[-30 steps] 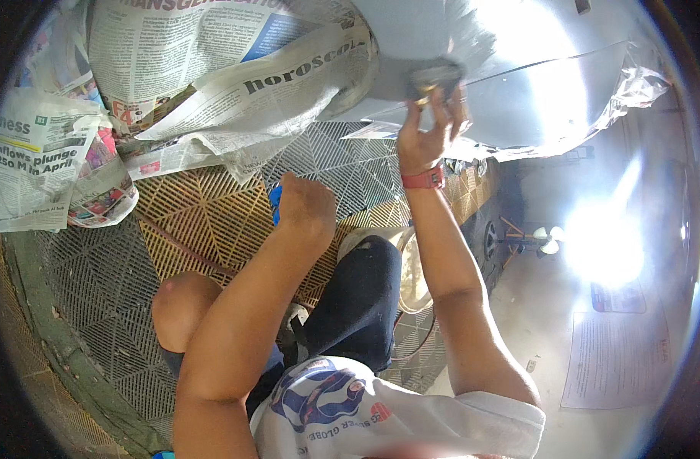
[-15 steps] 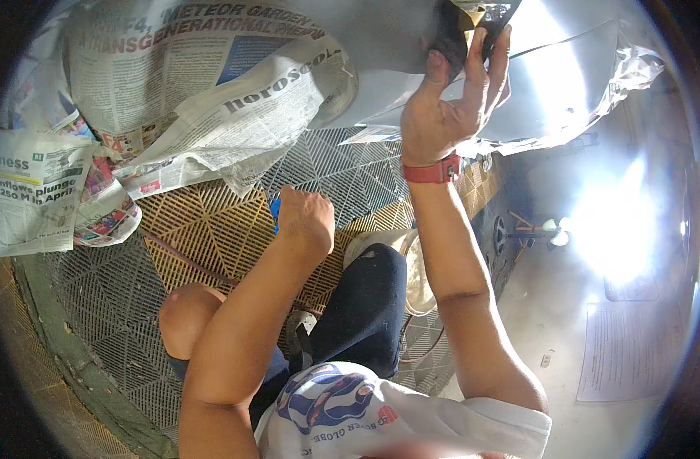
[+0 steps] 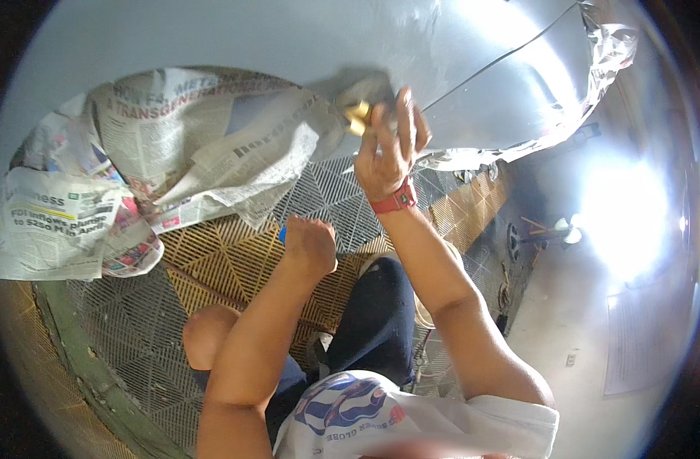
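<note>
The grey panel [image 3: 235, 38] in front of me is the largest thing here, broad, smooth and curved. Its upper part is cut off by the edge of the view, strong glare bleaches its right side, and a dark seam slants across there. Grated floor mats [image 3: 128, 329] in grey and yellow spread below, partly covered by my arms and legs. Newspaper [image 3: 166, 145] hangs in wrinkled sheets over the panel's lower left, and crinkled clear plastic [image 3: 613, 50] edges its far right. A bright light [image 3: 625, 222] washes out much of the wall [image 3: 548, 329] on the right. Behind my right forearm I can only see part of the pale rim of a round container [image 3: 424, 314].

My right hand [image 3: 396, 149] is raised to the panel, fingers spread and partly curled, with hold of a dark pad [image 3: 367, 92]. That pad lies at the panel's lower part, just right of the newspaper; it is greyish black, blurred in outline, with bright yellow pieces [image 3: 357, 121] on the side facing me. My fingers hide some of it. My left hand [image 3: 311, 245] is closed in a fist, well apart from the panel, around a blue thing [image 3: 282, 234]; just a sliver shows, so I cannot tell its shape. A red watch [image 3: 394, 200] circles my right wrist.
</note>
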Demonstrator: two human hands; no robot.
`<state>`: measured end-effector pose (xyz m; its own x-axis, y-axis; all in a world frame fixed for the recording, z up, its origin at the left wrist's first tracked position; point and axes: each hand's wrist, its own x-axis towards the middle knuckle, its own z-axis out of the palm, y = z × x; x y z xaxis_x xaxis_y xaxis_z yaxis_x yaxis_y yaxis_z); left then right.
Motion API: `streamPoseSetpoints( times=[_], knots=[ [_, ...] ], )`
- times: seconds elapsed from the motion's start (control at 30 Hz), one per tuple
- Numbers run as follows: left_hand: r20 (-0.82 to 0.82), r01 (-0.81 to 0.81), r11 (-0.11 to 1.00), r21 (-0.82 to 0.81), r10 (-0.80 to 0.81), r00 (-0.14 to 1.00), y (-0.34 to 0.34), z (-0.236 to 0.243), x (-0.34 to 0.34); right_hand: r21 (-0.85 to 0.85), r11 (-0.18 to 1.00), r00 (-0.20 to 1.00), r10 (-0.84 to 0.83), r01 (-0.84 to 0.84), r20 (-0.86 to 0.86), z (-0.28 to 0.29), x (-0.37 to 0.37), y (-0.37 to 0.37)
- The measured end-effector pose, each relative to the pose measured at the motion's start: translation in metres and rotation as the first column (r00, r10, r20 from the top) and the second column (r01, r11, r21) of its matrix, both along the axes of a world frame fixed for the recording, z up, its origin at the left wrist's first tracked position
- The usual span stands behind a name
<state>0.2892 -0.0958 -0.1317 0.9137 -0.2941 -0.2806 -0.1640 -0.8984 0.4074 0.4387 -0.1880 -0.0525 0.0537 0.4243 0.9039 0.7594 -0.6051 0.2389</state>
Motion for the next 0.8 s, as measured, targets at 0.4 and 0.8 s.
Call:
streamPoseSetpoints(
  times=[0.4,0.8],
  knots=[
    [-0.17,0.039,0.997,0.066,-0.027,0.985,0.015,0.003,0.008,0.082,0.995,0.999,0.052,-0.051,-0.01,-0.008,0.001,0.021],
    [-0.181,0.077,0.995,0.06,-0.065,0.981,0.01,-0.001,0.012,0.079,0.997,0.997,0.004,0.002,-0.08,-0.027,0.015,-0.014]
  ],
)
